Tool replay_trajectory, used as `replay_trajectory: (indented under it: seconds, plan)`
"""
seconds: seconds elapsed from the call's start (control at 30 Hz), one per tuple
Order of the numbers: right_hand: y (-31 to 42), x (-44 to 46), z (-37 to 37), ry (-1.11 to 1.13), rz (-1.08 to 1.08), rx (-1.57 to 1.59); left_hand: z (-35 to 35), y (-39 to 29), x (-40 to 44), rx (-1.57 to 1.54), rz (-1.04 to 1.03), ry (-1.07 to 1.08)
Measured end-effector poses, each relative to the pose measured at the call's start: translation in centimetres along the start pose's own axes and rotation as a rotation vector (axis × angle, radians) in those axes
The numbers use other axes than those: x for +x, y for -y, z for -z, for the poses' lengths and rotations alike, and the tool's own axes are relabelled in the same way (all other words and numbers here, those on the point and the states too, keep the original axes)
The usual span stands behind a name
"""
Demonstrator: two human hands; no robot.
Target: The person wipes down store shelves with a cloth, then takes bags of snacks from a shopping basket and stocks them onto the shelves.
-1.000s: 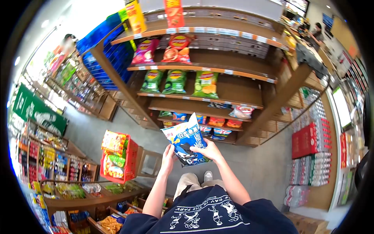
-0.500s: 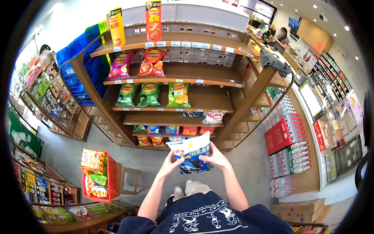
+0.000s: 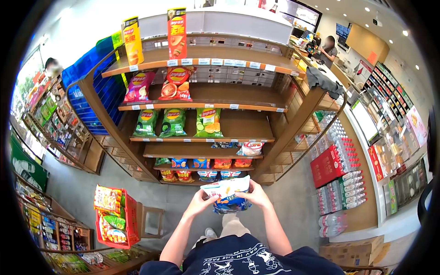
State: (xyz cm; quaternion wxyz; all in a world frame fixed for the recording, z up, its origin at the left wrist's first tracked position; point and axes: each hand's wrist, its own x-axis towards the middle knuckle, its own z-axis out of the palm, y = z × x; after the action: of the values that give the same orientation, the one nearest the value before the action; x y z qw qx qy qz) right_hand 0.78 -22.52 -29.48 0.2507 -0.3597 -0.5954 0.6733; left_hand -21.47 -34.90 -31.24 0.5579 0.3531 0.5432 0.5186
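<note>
In front of my body I hold a blue and white snack bag, its pale top edge tilted toward the shelf. My left hand grips the left side, with the thumb lying on the front. On the right side, my right hand closes round the bag in the same way. Whether a second bag lies against it, I cannot tell. Beyond my hands stands a brown shelf rack with green crisp bags, a yellow-green crisp bag, and a white snack bag on a lower tier.
A red basket full of snack bags stands at left by a small wooden stool. Bottle packs and a red carton line the right. One person is behind the counter, another far left.
My hands and the bag have moved slightly lower and closer to my body, and the bag's top has tipped over. More of the bottom shelf shows. I have stepped slightly.
</note>
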Motion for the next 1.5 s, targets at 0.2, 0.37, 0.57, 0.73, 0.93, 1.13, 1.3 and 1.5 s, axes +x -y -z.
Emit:
replay_trajectory:
  seconds: [0.2,0.37,0.57,0.73,0.93,1.13,1.3,1.5]
  plan:
    - [-0.1,1.4,1.4,-0.063,0.001,-0.002,-0.8,0.7,3.7,0.042,-0.162,0.007]
    - [-1.9,3.6,2.4,-0.104,-0.04,0.039,-0.9,0.1,6.1,0.114,-0.137,-0.007]
    - [-5.5,7.8,3.6,-0.154,-0.028,-0.014,0.4,2.0,10.9,0.21,-0.098,-0.024]
    - [-17.0,13.1,4.6,-0.128,-0.023,0.017,3.2,8.7,16.0,0.29,0.024,-0.02]
    - [-26.1,16.9,5.1,-0.055,-0.152,0.048,6.1,17.4,19.7,0.424,0.097,-0.062]
    - [-25.8,20.2,6.8,0.064,-0.044,0.111,7.9,19.9,22.9,0.369,-0.08,-0.106]
    - [-31.0,22.7,8.0,-0.018,0.142,0.114,7.1,23.0,25.1,0.27,-0.167,-0.079]
    - [-33.7,22.6,7.6,-0.088,0.195,0.055,7.7,29.8,26.4,0.135,-0.37,-0.082]
